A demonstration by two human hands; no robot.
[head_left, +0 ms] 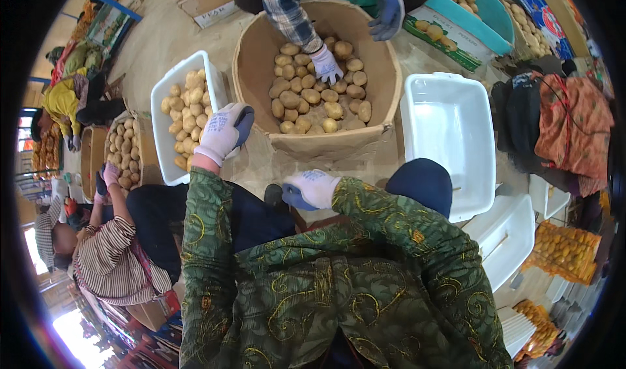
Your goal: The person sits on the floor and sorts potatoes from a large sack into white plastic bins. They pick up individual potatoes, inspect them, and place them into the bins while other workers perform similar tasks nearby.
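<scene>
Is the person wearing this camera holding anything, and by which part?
No object shows in the curled right hand. The left hand is at the right side of the white tub of potatoes; whether it grips the rim cannot be told.

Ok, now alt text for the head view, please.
A person's gloved left hand is at the right edge of a white tub of potatoes, while their gloved right hand is loosely curled. Ahead, a co-worker's gloved hand is among more potatoes in a cardboard bin, with another white tub to its right.
</scene>
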